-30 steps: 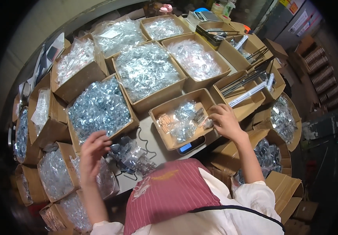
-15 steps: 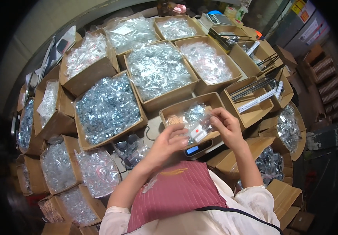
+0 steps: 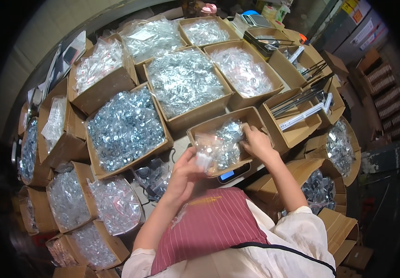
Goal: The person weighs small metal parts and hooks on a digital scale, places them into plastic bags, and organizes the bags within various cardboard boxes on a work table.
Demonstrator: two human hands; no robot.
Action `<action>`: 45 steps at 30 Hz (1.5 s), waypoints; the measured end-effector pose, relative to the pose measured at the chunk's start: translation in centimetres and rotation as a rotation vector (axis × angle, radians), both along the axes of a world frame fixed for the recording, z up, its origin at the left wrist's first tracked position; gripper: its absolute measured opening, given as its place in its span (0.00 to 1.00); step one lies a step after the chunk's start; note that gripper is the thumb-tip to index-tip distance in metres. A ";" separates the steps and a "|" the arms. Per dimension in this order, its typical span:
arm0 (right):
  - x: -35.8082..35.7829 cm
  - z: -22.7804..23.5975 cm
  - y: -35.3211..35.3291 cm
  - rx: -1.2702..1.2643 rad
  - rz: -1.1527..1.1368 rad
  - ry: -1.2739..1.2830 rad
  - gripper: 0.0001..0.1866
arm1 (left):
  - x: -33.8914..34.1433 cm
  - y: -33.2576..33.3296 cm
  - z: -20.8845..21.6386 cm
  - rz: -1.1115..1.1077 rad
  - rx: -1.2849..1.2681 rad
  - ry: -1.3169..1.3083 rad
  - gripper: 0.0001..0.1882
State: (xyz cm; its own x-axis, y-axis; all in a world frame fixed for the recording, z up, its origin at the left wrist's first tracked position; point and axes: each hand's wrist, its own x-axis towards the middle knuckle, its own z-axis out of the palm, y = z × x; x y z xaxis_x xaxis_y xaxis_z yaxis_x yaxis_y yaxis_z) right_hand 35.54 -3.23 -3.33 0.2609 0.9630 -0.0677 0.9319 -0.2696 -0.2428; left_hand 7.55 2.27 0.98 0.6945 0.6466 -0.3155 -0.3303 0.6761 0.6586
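Observation:
My left hand [image 3: 185, 175] is closed on a clear plastic bag [image 3: 204, 161] with something white in it, at the near left rim of a small cardboard box [image 3: 260, 116]. Inside that box lie small clear bags of shiny metal parts [image 3: 228, 147], with a few copper-coloured pieces among them. My right hand [image 3: 257, 142] reaches over the box's right side, its fingers bent together at the bags; what they pinch is hidden. Against the near side of the box sits a scale with a lit blue display [image 3: 227, 175].
Larger cardboard boxes of bagged metal parts [image 3: 125, 129] crowd the left and back. To the right stand boxes with dark rods [image 3: 292, 104] and white strips [image 3: 302, 116]. Bagged dark parts [image 3: 152, 178] lie left of my left forearm. A second scale [image 3: 256, 20] stands at the back.
The clear bag with the white piece, between both hands before, has moved left in my left hand. My right hand has let go of it and gone down into the small box.

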 end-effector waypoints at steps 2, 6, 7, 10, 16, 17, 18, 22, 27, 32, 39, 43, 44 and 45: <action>0.1 1.1 0.0 0.066 -0.004 0.038 0.20 | -0.5 -0.1 0.0 -0.002 -0.016 -0.004 0.28; -0.2 4.7 -0.8 0.283 -0.178 0.436 0.15 | -1.8 0.0 -0.3 -0.063 -0.090 -0.048 0.27; -0.6 5.5 -1.0 0.317 -0.147 0.647 0.16 | -1.8 -0.1 -0.2 -0.052 -0.091 -0.047 0.27; -3.3 9.2 -1.2 0.157 0.009 1.296 0.15 | -1.2 -0.5 0.0 -0.049 -0.188 -0.125 0.28; -0.9 2.0 2.7 0.213 -0.058 0.519 0.21 | -1.4 -0.6 -2.4 -0.256 -0.246 -0.215 0.30; -0.3 0.0 3.0 0.167 -0.036 0.270 0.21 | -1.3 -0.7 -2.1 -0.212 -0.327 -0.133 0.30; -0.5 -0.4 3.5 0.116 0.000 0.026 0.20 | -1.6 -0.8 -1.9 -0.200 -0.327 -0.132 0.30; 0.5 0.2 4.0 0.068 -0.067 0.579 0.11 | -2.4 -0.6 -2.2 -0.043 -0.418 -0.162 0.23; -0.5 4.1 2.7 0.268 -0.070 1.414 0.04 | -1.8 -0.6 -1.2 0.038 -0.572 -0.509 0.26; -3.8 8.7 0.7 0.120 0.209 1.561 0.10 | -1.3 -0.7 -1.2 0.041 -0.619 -0.681 0.22; 0.8 1.2 3.9 -0.035 -0.130 0.213 0.19 | -1.8 -1.0 -2.8 0.040 -0.567 -0.537 0.15; -0.3 -1.6 3.4 -0.102 -0.057 -0.020 0.16 | -2.4 -0.7 -1.9 0.001 -0.566 -0.539 0.15; 0.1 -1.4 3.2 -0.068 -0.049 0.003 0.15 | -2.5 -0.8 -1.8 0.007 -0.548 -0.483 0.17; 0.2 -0.7 3.1 -0.068 -0.039 0.003 0.15 | -2.6 -1.0 -1.8 0.020 -0.531 -0.429 0.19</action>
